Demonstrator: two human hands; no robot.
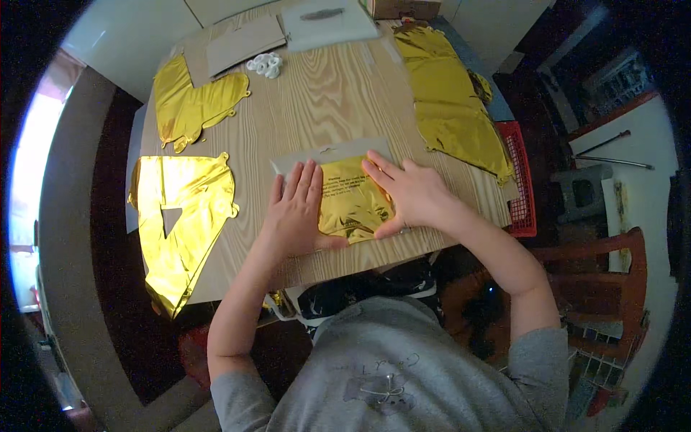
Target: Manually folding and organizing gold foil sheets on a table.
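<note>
The left hand (291, 209) lies flat along the left side of a bag (288, 160) on the table (324, 93); the right hand (414, 191) presses its right side, fingers spread. Folded gold foil (353, 191) with dark print shows between them. At left lie two foil shapes (194, 180), one far, one near; the near one has a cut-out. Far off sit white rings (266, 65) beside card (248, 45). At right, more foil (453, 93) lies near a red basket (520, 187).
</note>
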